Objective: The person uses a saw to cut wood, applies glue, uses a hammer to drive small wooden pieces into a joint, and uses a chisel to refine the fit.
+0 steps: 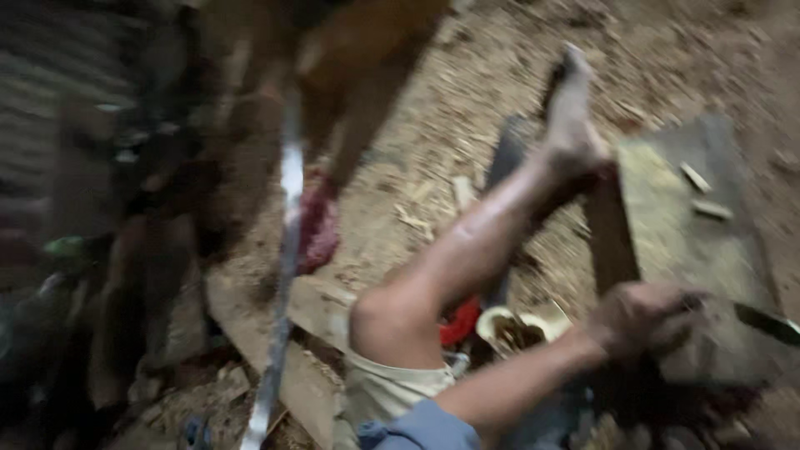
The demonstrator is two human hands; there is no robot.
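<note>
The ground (500,75), littered with wood chips and shavings, filled most of the blurred view, and at about four o'clock on it sat a heavy flat wooden block (692,250) with a couple of small offcuts (704,196) on its top. The person's bare leg (492,242) ran from the knee near six o'clock up toward one o'clock, the foot braced just beside the block's upper left corner. At nine o'clock a long pale strip, perhaps a split cane or a blade (287,275), stood nearly upright among dark shapes too smeared to name. The right hand (642,318) lay at the block's lower left edge, fingers curled tight around a handle, and a dark blade tip (771,323) showed out to its right over the block; this looked like a knife (754,318) held in a firm fist. The left hand was out of view. A judgement only: working on this block well would call for keeping the foot clear of the blade's path, holding the wrist firm, and letting the block take each cut squarely.
</note>
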